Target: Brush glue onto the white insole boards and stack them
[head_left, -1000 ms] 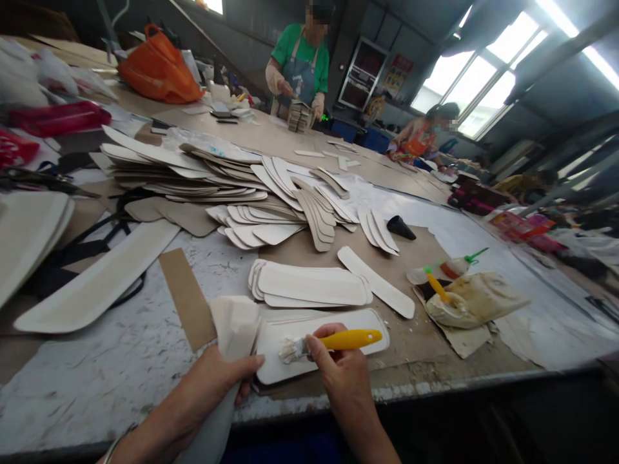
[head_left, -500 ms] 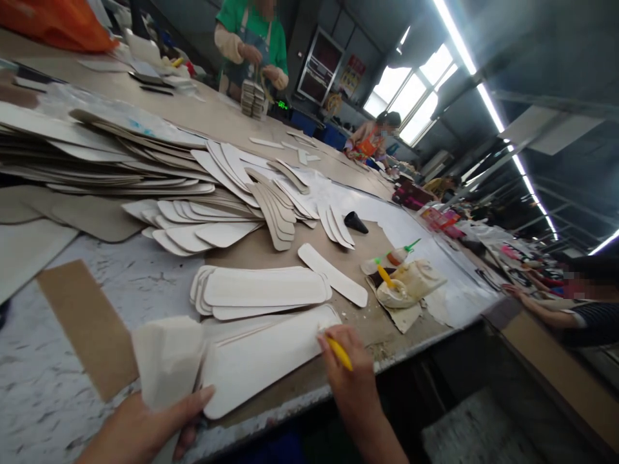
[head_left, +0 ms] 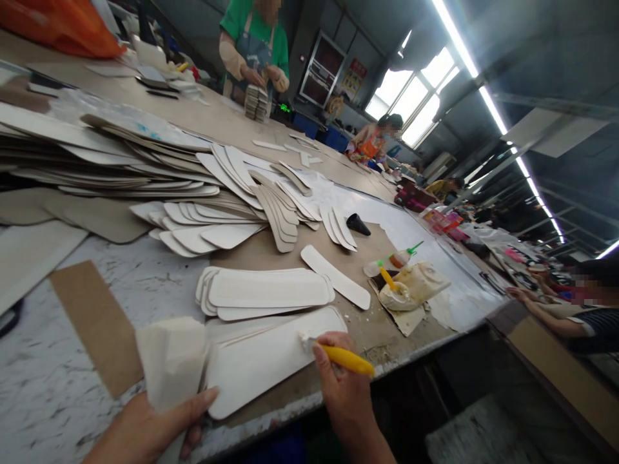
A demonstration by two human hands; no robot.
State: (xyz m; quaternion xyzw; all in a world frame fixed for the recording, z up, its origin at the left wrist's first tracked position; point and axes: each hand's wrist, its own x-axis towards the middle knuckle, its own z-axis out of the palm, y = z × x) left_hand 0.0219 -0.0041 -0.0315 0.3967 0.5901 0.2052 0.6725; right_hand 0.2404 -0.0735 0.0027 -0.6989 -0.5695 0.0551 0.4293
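Observation:
My right hand (head_left: 345, 380) is closed around a yellow-handled brush (head_left: 351, 359). White paste covers the brush's tip, which touches the top of a long white panel (head_left: 265, 367) with rounded corners. At that panel's left end, my left hand (head_left: 155, 419) pinches the corner, thumb on top and fingers partly hidden below the edge. A cream, folded-looking sheet (head_left: 170, 357) rises beside the left thumb, its lower part behind the hand. Just beyond the panel lies a stack of similar white panels (head_left: 271, 288), and a single narrow white strip (head_left: 337, 278) rests to its right.
A paste-smeared container (head_left: 409, 290) with another yellow handle stands at the right, by a small green-tipped bottle (head_left: 403, 258). Large piles of cut panels (head_left: 111, 161) cover the left. A black cone (head_left: 358, 224) lies farther back. Co-workers stand around the tables.
My right hand has turned the brush, and its tip has moved left along the panel; the yellow handle now points right. My left hand keeps its hold on the corner.

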